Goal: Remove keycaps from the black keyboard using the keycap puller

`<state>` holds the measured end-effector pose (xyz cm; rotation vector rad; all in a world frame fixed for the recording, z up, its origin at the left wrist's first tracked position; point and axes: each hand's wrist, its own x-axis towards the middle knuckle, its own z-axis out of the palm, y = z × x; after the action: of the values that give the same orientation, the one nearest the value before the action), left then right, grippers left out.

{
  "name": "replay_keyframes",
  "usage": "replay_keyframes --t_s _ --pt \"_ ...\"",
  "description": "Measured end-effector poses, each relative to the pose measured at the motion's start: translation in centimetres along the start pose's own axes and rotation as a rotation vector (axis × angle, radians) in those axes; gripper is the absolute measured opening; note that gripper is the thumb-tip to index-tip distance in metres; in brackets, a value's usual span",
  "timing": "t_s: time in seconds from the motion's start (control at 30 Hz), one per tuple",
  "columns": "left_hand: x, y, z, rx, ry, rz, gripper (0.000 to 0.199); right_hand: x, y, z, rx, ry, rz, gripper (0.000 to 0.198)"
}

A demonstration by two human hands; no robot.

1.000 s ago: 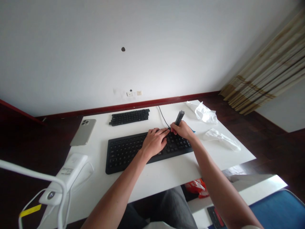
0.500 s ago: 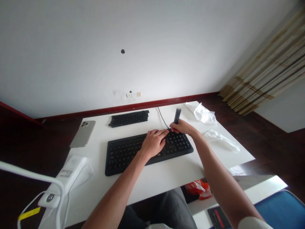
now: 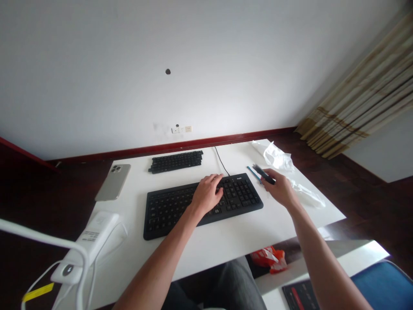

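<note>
A full-size black keyboard (image 3: 174,206) lies on the white table, its cable running off toward the back. My left hand (image 3: 208,191) rests on its middle keys, fingers stretched and somewhat apart, holding nothing. To the right of the keyboard, my right hand (image 3: 281,186) is closed round a black brush (image 3: 267,177), whose bristle end points up and left and is a little blurred. Close beside that hand, a thin blue stick (image 3: 253,173) lies on the table; its near end reaches the fingers, and I cannot tell whether they touch it.
Behind the keyboard sits a smaller black keyboard-like piece (image 3: 176,162) with uneven ends. A phone (image 3: 112,182) lies at the left, and a white power strip (image 3: 93,234) with cables at the near left. Crumpled white plastic (image 3: 276,156) lies at the back right.
My right hand has moved right, off the keyboard's back edge, and the brush has tipped from upright to slanted. The blue stick now shows. My left hand's fingers have drawn back slightly on the keys.
</note>
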<state>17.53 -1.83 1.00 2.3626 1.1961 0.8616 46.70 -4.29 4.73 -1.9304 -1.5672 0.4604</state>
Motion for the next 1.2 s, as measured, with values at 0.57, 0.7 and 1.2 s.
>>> replay_keyframes --t_s 0.57,0.7,1.2 --pt "0.8 -0.4 0.2 -0.1 0.059 -0.062 0.015 -2.3 1.7 1.5 -0.389 0.054 -0.179 0.034" --pt "0.9 -1.1 -0.6 -0.304 0.143 -0.101 0.011 -1.8 -2.5 1.5 -0.178 -0.034 -0.29 0.024" --pt "0.9 -3.2 -2.8 -0.263 0.026 -0.144 0.017 2.3 -6.9 4.8 -0.127 -0.405 -0.586 0.023"
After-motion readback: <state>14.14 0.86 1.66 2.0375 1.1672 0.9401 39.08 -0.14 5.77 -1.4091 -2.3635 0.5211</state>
